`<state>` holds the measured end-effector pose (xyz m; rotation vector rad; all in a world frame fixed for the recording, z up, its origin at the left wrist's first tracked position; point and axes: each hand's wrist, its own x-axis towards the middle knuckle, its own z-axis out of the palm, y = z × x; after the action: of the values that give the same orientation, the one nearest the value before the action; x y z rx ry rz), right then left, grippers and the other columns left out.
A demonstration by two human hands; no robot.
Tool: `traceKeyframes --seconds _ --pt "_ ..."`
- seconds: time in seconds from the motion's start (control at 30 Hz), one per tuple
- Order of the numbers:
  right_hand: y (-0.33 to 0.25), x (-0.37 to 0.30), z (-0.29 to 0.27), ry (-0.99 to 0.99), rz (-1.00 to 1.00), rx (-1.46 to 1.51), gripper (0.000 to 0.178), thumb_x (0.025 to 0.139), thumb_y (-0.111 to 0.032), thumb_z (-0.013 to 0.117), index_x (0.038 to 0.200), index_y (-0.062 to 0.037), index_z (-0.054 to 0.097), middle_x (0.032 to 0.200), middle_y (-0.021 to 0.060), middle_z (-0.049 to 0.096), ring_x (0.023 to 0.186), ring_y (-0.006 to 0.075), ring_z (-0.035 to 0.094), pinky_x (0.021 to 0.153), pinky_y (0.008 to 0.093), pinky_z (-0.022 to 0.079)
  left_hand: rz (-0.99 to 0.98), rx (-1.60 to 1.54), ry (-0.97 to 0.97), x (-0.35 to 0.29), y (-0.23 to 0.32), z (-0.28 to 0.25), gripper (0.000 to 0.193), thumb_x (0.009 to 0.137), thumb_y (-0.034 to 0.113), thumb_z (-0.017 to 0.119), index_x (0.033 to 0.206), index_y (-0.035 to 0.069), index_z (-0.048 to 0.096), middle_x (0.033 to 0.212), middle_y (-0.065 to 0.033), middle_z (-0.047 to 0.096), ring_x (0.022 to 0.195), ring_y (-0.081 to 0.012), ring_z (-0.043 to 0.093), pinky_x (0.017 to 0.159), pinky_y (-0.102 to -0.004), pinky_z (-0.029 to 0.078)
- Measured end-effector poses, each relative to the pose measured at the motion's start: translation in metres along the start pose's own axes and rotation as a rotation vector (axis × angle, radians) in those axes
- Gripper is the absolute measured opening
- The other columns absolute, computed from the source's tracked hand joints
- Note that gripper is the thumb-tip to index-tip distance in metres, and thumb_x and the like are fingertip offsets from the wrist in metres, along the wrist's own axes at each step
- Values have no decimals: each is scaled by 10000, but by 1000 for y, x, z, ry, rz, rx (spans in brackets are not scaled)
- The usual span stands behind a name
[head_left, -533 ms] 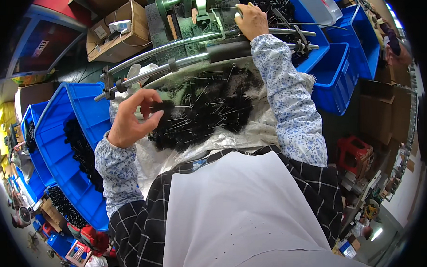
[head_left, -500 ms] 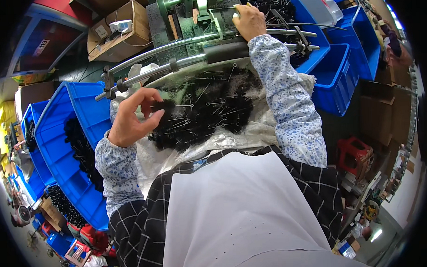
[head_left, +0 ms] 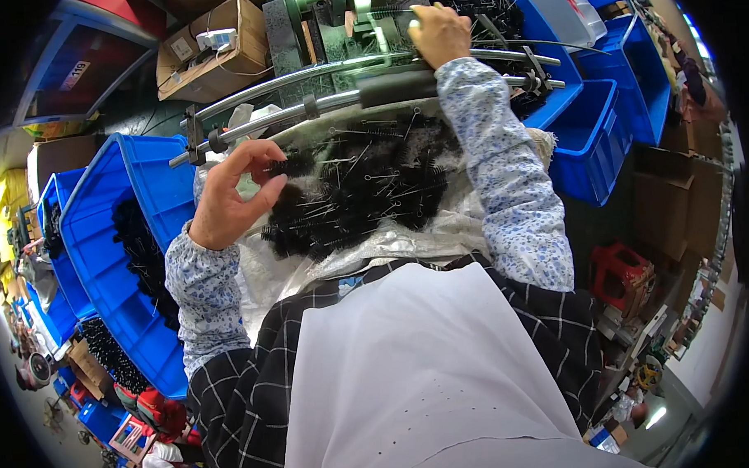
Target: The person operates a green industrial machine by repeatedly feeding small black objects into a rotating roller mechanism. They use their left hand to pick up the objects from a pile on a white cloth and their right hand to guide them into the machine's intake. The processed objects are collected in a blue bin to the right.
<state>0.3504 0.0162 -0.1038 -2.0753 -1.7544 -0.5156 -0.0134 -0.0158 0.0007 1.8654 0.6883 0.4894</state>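
My left hand (head_left: 234, 193) is curled at the left of the lap, its thumb and forefinger around the end of a small black bristle brush (head_left: 296, 164) with a thin wire stem. Below it a heap of similar black wire brushes (head_left: 373, 184), several with looped wire ends, lies on a whitish cloth (head_left: 383, 248). My right hand (head_left: 439, 35) is up at the green machine (head_left: 334, 8), fingers closed on the end of a thin twisted-wire brush (head_left: 390, 12) that reaches into the machine. The fingertips there are partly hidden.
Two curved metal rails (head_left: 280, 118) with a dark sleeve cross in front of the machine. A blue bin (head_left: 102, 235) with black brushes stands at left, another blue bin (head_left: 590, 148) at right. A cardboard box (head_left: 244, 53) sits behind the rails; a red stool (head_left: 619, 273) stands lower right.
My left hand has shifted slightly upward with its brush. My right hand stays at the machine, its fingers slightly turned, and the wire brush beside them now shows more clearly.
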Motion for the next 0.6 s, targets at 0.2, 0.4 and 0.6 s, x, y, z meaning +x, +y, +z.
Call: traceKeyframes --seconds 0.2,0.4,0.6 --pt "53 19 -5 -206 138 27 183 824 -247 547 881 -124 669 892 130 634 797 309 616 725 415 484 57 2 -28 10 -4 9 242 761 20 619 992 19 546 862 -31 580 740 -104 544 718 -242 460" --pt "71 32 -37 -292 176 -37 137 782 -185 582 887 -173 670 893 89 647 812 283 622 737 393 488 72 -6 -119 25 -1 23 232 763 26 610 986 21 546 841 -33 591 750 -111 571 718 -250 471" --pt "-2 -8 -121 -496 157 369 341 873 -281 554 1183 -141 542 926 99 640 767 204 617 682 333 496 28 -38 -41 45 -4 53 254 775 12 620 1014 15 533 900 -27 574 807 -113 574 764 -250 466"
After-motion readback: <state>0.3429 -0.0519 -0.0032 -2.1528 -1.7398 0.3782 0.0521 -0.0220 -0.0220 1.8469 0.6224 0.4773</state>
